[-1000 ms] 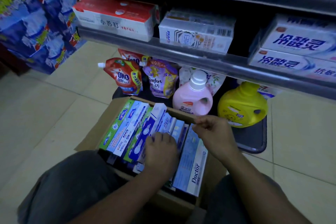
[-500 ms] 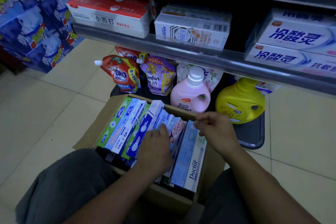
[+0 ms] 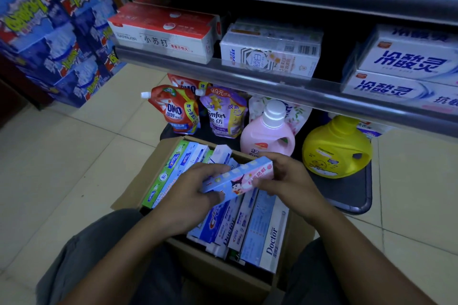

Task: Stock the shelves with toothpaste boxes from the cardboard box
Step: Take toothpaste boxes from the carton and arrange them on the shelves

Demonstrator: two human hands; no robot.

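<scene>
An open cardboard box [image 3: 138,188] sits on the floor between my knees, packed with several toothpaste boxes [image 3: 260,230] lying side by side. Both hands hold a pink and light-blue toothpaste box [image 3: 240,176] with a cartoon print just above the carton. My left hand [image 3: 183,195] grips its near left end. My right hand [image 3: 287,178] grips its far right end. The shelf [image 3: 247,82] above carries a red and white toothpaste pack [image 3: 163,34], a white pack [image 3: 270,52] and stacked blue-lettered packs [image 3: 406,74].
On the bottom shelf behind the carton stand a red OMO pouch [image 3: 176,109], a purple Comfort pouch [image 3: 223,111], a pink bottle [image 3: 270,131] and a yellow jug [image 3: 337,148]. Blue printed cartons [image 3: 49,32] are stacked at the left. Tiled floor [image 3: 62,168] lies left of the carton.
My left hand has pulled the pink and blue box up out of the carton. My right hand left the carton's far edge and took the box's far end.
</scene>
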